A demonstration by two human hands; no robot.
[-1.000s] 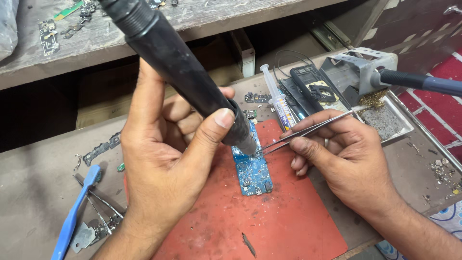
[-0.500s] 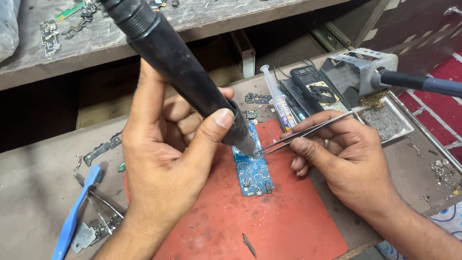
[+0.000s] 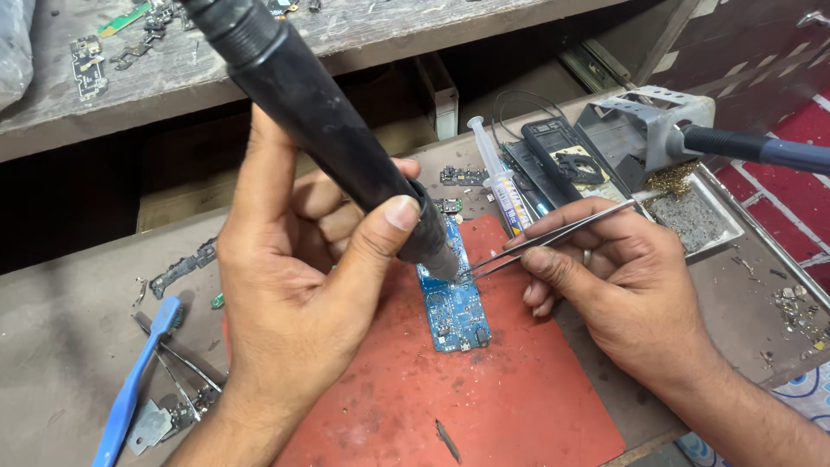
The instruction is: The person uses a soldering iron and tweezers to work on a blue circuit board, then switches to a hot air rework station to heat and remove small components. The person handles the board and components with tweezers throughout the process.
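Note:
My left hand (image 3: 294,285) grips a thick black hot-air wand (image 3: 320,130), whose nozzle points down at the upper end of a small blue circuit board (image 3: 454,311). The board lies on a red mat (image 3: 484,398). My right hand (image 3: 618,285) pinches a pair of metal tweezers (image 3: 553,235). Their tips meet the board right beside the nozzle. The nozzle and my left thumb hide the board's top edge.
A syringe (image 3: 497,173) and a dark phone part (image 3: 566,160) lie behind the mat. A soldering iron (image 3: 761,149) rests in its metal stand (image 3: 644,125) at right. A blue tool (image 3: 134,389) and spare tweezers (image 3: 177,363) lie at left. Scrap boards (image 3: 86,60) sit on the shelf.

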